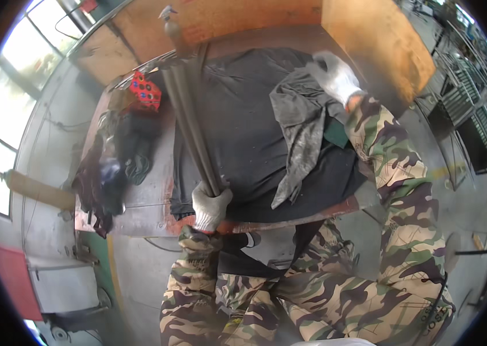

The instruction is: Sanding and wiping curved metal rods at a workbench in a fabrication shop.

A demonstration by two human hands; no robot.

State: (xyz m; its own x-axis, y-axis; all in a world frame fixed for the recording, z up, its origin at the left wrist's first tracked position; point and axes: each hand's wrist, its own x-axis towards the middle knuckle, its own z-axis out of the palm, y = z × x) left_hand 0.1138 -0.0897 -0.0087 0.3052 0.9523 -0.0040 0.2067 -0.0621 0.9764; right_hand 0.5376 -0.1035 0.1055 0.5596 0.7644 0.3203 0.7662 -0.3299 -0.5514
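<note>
Several metal rods (194,131) at eleven o'clock I'd steady, my left hand (210,209) wrapping its fingers round their near ends; whether my right hand (336,76) pinches the grey rag (302,135) at one o'clock, I can't tell.

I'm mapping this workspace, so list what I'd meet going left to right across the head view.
Tan cylinder, heap of dark cloths, long gray rods gripped by the left gloved hand, crumpled gray rag, metal frames.

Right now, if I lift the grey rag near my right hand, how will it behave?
The grey rag probably flops, since it lies in loose folds. It's likely light, looking thin. Its narrow end may drag across the black cloth beneath.
</note>
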